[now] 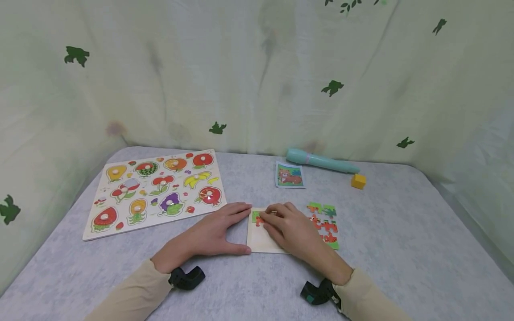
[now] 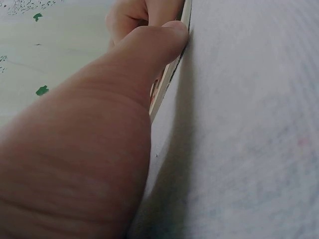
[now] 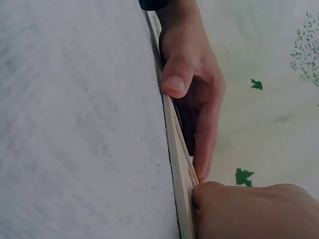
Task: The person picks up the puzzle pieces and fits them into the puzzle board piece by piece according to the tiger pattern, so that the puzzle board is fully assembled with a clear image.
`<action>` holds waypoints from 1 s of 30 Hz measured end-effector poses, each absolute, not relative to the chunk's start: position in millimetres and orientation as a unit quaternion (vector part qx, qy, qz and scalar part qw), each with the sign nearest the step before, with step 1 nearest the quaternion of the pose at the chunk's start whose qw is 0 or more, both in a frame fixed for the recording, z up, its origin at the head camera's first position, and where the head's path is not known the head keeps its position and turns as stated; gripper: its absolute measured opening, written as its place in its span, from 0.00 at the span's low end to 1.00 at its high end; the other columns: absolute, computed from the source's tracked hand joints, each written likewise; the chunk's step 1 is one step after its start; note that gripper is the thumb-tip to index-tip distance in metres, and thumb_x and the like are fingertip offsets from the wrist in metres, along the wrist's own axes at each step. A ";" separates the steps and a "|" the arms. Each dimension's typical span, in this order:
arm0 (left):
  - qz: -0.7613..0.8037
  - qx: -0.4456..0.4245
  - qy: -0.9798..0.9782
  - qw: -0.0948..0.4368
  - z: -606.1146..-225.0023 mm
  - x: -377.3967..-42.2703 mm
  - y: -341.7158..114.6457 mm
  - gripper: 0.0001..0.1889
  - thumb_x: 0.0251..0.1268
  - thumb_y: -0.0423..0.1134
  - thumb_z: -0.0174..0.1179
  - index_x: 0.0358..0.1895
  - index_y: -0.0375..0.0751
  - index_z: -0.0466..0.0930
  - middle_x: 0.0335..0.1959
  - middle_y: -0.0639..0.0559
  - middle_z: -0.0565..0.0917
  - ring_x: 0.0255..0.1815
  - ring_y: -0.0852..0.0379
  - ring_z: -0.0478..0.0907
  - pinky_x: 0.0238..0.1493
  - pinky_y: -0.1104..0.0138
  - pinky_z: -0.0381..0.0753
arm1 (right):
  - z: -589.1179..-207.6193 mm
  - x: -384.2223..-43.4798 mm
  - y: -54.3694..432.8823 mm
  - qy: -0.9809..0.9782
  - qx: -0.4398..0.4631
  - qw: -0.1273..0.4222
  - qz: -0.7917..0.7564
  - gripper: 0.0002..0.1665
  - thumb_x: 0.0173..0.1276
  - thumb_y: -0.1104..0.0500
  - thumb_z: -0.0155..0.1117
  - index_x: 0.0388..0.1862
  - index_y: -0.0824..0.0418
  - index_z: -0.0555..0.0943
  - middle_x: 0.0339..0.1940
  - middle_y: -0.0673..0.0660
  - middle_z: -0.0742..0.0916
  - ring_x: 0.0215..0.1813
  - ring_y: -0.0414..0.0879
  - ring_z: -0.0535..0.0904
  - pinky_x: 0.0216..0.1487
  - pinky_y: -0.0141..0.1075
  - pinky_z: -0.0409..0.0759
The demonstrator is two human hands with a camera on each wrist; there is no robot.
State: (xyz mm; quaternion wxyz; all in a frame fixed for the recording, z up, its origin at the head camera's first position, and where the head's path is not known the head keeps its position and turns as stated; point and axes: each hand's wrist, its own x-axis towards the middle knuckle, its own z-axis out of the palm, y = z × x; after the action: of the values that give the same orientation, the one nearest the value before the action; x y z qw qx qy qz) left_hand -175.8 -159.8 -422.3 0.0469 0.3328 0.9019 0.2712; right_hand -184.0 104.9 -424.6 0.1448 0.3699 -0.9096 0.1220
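Note:
A pale wooden puzzle tray [image 1: 263,243] lies flat on the table, with a green-and-orange jigsaw piece [image 1: 255,217] in its upper left corner. My left hand [image 1: 214,229] rests along the tray's left side, its index fingertip near the far corner and its thumb at the near one. Over the tray, the curled fingers of my right hand [image 1: 295,229] pinch a jigsaw piece that they mostly hide. The left wrist view shows the left thumb [image 2: 174,37] against the tray's edge. To the right lie several loose jigsaw pieces [image 1: 330,226], partly behind the right hand.
On the left lies a large fruit knob-puzzle board [image 1: 154,191]. A small picture card [image 1: 290,175] sits beyond the tray. Behind it are a teal, stick-like object [image 1: 325,162] and a yellow block [image 1: 358,181]. A pale leaf-patterned curtain [image 1: 257,80] surrounds the table.

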 end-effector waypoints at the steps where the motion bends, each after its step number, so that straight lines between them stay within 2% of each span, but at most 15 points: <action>1: 0.271 0.332 0.902 0.047 -422.2 -175.7 -159.7 0.53 0.57 0.73 0.66 0.80 0.46 0.63 0.81 0.54 0.63 0.81 0.51 0.60 0.76 0.48 0.67 | -424.5 -183.9 104.9 -0.909 0.372 0.145 0.120 0.20 0.77 0.50 0.64 0.65 0.50 0.85 0.58 0.49 0.86 0.53 0.44 0.79 0.50 0.38 0.84; 17: 0.274 0.330 0.902 0.053 -420.8 -175.1 -159.3 0.53 0.57 0.73 0.66 0.80 0.46 0.63 0.81 0.55 0.62 0.81 0.51 0.59 0.76 0.48 0.66 | -422.1 -184.2 105.3 -0.900 0.372 0.135 0.183 0.20 0.75 0.55 0.66 0.64 0.53 0.84 0.60 0.49 0.87 0.57 0.45 0.81 0.55 0.41 0.83; 30: 0.275 0.333 0.901 0.050 -420.8 -174.9 -159.0 0.52 0.58 0.72 0.66 0.80 0.45 0.63 0.81 0.54 0.63 0.81 0.51 0.59 0.76 0.48 0.66 | -413.8 -182.9 111.5 -0.910 0.363 0.062 0.191 0.26 0.76 0.53 0.65 0.71 0.54 0.79 0.66 0.50 0.84 0.65 0.46 0.78 0.64 0.44 0.80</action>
State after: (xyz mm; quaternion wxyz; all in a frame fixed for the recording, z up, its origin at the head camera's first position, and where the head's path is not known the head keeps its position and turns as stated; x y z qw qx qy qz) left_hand -174.9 -159.0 -420.8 0.0500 0.3329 0.9006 0.2750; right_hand -182.9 111.5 -413.8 0.0617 0.3632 -0.9098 0.1910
